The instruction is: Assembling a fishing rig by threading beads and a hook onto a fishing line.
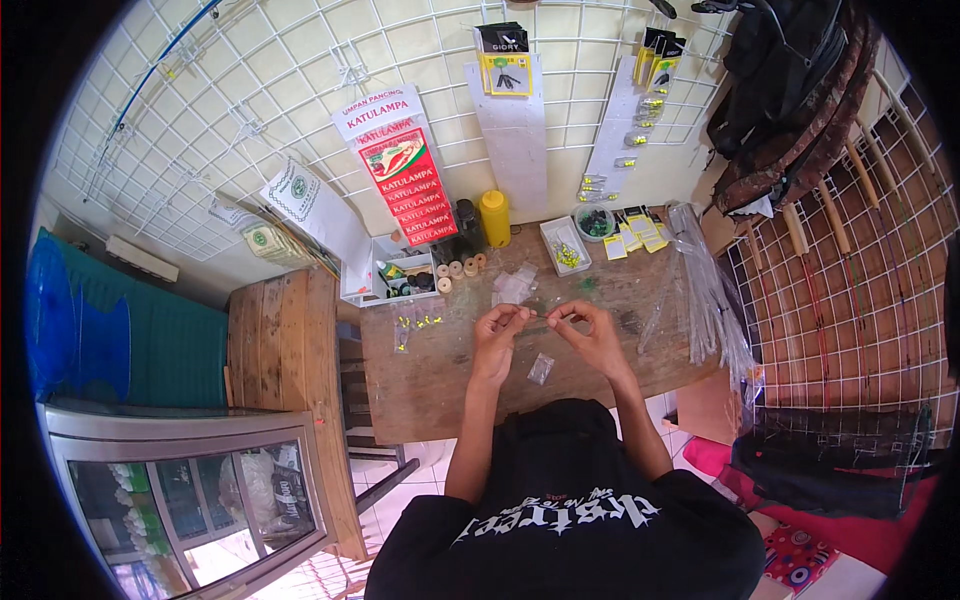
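Observation:
Over the middle of the wooden table [470, 390], my left hand [497, 338] and my right hand [590, 336] face each other, fingertips pinched. Something thin and dark seems to run between them, too small to name. Nearer me lies a small clear packet [541, 369], touched by neither hand. Just beyond my left hand is a loose pile of clear plastic bags [514, 286]. A clear bag with small yellow-green pieces [402, 333] rests to the left, more such pieces beside it.
At the back stand a white box of yellow-green pieces [566, 250], a round tub [595, 223], a yellow bottle [495, 218] and several wooden spools [445, 285]. Left of these sits an organizer box [400, 290]. Long plastic sleeves [700, 290] hang over the right side. A glass cabinet [190, 500] stands left.

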`<action>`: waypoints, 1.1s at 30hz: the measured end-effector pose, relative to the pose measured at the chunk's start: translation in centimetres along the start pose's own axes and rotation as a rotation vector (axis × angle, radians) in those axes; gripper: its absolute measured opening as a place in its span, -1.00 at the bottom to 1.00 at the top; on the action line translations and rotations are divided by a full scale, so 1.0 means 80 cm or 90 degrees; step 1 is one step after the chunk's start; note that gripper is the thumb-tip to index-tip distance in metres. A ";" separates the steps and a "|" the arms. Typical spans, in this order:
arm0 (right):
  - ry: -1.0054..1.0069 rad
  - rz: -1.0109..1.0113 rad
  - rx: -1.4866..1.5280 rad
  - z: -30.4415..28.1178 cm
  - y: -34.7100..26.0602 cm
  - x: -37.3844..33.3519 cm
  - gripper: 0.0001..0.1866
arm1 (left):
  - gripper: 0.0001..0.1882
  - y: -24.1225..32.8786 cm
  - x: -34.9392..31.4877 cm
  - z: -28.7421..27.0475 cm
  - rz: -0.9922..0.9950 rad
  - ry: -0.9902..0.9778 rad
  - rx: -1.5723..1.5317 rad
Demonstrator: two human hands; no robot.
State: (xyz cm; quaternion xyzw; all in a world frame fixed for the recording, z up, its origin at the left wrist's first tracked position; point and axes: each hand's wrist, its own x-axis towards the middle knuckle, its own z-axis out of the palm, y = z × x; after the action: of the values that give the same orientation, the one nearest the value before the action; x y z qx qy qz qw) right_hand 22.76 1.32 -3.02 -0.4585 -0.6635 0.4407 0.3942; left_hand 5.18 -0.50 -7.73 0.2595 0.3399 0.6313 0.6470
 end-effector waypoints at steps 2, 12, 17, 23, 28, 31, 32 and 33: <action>0.005 0.000 0.044 -0.001 0.000 0.000 -0.88 | -0.90 0.001 -0.001 -0.008 -0.008 -0.002 0.015; 0.027 -0.118 -0.202 -0.013 -0.018 0.009 -0.92 | -0.67 0.064 0.021 0.020 0.296 -0.090 0.631; -0.028 -0.160 -0.301 -0.022 -0.031 0.017 -0.91 | -0.62 0.080 0.029 0.033 0.334 -0.263 0.832; -0.050 -0.157 -0.299 -0.027 -0.040 0.021 -0.90 | -0.63 0.079 0.033 0.041 0.299 -0.289 0.837; -0.030 -0.146 -0.266 -0.030 -0.042 0.021 -0.90 | -0.74 0.085 0.031 0.047 0.255 -0.249 0.752; -0.021 -0.134 -0.261 -0.028 -0.049 0.020 -0.91 | -0.82 0.086 0.027 0.045 0.192 -0.224 0.781; -0.014 -0.136 -0.260 -0.027 -0.051 0.019 -0.91 | -0.83 0.087 0.025 0.047 0.183 -0.209 0.735; -0.015 -0.137 -0.259 -0.026 -0.051 0.019 -0.91 | -0.84 0.088 0.022 0.049 0.175 -0.193 0.688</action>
State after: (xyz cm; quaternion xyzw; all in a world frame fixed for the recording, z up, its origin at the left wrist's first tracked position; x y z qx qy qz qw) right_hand 23.17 2.46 1.65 -0.4501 -0.7881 0.2586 0.3309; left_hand 3.61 2.13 -0.06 0.6827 0.4806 0.4018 0.3762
